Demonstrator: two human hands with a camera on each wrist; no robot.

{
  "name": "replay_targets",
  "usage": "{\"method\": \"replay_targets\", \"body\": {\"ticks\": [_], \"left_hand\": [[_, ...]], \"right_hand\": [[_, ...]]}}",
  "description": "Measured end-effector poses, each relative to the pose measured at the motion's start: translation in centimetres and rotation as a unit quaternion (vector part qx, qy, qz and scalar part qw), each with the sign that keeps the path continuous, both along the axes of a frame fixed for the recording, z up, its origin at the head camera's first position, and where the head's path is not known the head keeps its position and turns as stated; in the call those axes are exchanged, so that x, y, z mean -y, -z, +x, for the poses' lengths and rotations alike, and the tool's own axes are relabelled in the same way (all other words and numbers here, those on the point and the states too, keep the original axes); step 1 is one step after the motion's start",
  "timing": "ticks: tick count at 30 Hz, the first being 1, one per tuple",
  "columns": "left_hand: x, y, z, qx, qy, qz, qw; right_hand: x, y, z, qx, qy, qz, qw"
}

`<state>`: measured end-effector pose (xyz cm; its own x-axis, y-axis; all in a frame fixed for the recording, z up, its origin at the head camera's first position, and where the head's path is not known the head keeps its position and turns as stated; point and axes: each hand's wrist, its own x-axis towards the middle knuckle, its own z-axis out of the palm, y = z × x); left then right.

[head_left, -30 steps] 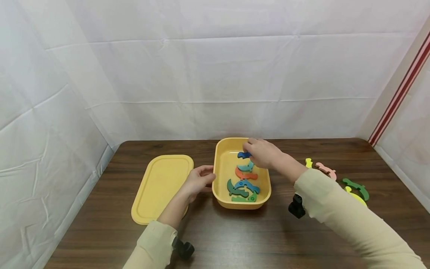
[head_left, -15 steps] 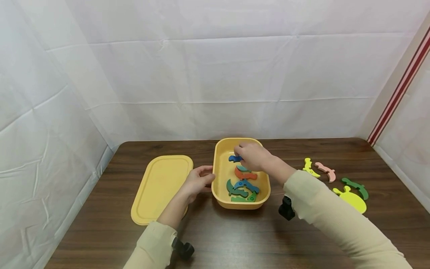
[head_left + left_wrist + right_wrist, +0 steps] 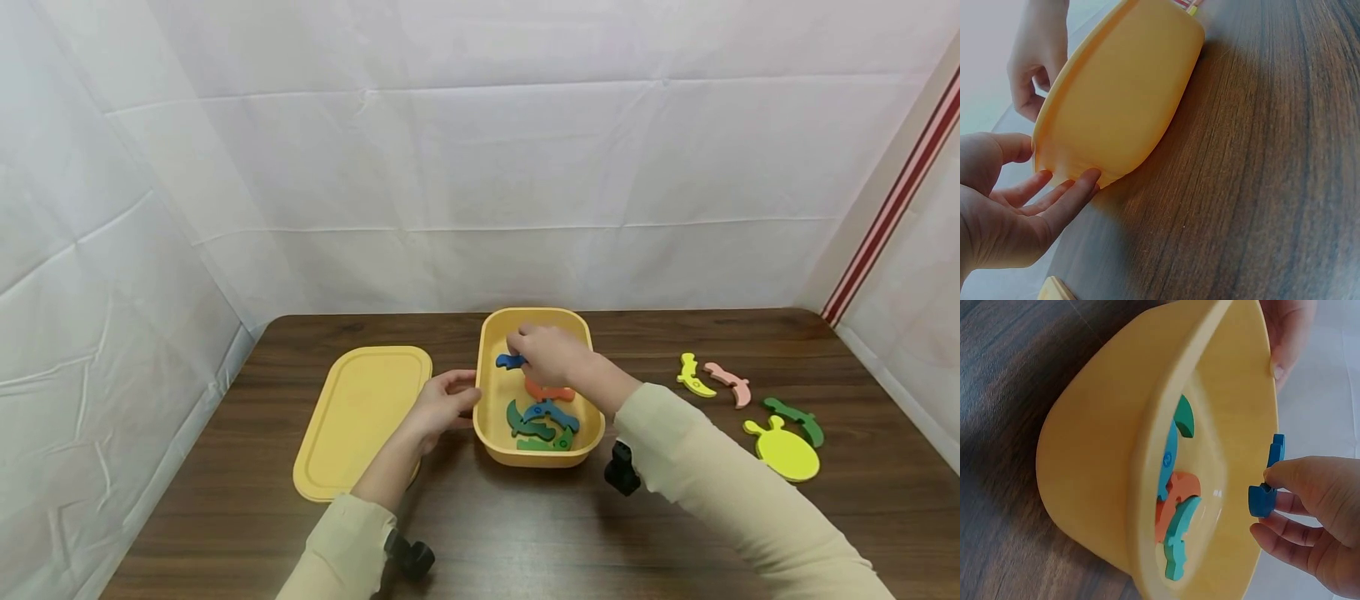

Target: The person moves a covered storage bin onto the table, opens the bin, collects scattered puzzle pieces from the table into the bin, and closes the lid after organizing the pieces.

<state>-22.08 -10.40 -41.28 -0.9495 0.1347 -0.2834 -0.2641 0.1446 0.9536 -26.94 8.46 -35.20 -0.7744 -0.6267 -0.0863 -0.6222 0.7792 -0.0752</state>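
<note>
Hanging over the yellow bin [image 3: 492, 410], a dark blue piece [image 3: 1263, 500] is clamped in the grip of the right hand [image 3: 549, 355], between thumb and fingers. Below, a teal piece [image 3: 1175, 545] touches an orange piece [image 3: 1187, 485]; another blue piece [image 3: 552, 412] and green pieces [image 3: 528, 426] lie nearer the person. The left hand [image 3: 438, 408], fingers apart, touches the bin's outer left wall. Farther left, a yellow lid [image 3: 363, 417] rests on the bench [image 3: 495, 542]; yellow pieces [image 3: 787, 456] and a pink piece [image 3: 730, 382] lie right.

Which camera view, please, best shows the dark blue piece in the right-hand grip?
The right wrist view: the dark blue piece appears close up, both ends visible around the right-hand grip. The head view shows only one end; the left wrist view doesn't show it.
</note>
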Motion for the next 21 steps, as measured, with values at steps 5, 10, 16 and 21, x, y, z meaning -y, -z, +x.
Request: {"method": "replay_targets", "body": {"ticks": [5, 10, 16, 21], "left_hand": [[0.1, 0.0, 0.0, 0.0, -0.001, -0.004, 1.0], [0.1, 0.0, 0.0, -0.001, -0.002, -0.004, 1.0], [0.2, 0.0, 0.0, -0.001, 0.0, -0.008, 1.0], [0.2, 0.0, 0.0, 0.001, -0.001, -0.009, 1.0]], "right_hand": [[0.5, 0.3, 0.0, 0.009, 0.007, -0.001, 1.0], [0.9, 0.5, 0.1, 0.005, 0.003, 0.002, 1.0], [1.2, 0.6, 0.3, 0.003, 0.001, 0.01, 1.0], [1.5, 0.7, 0.3, 0.012, 0.0, 0.007, 1.0]]}}
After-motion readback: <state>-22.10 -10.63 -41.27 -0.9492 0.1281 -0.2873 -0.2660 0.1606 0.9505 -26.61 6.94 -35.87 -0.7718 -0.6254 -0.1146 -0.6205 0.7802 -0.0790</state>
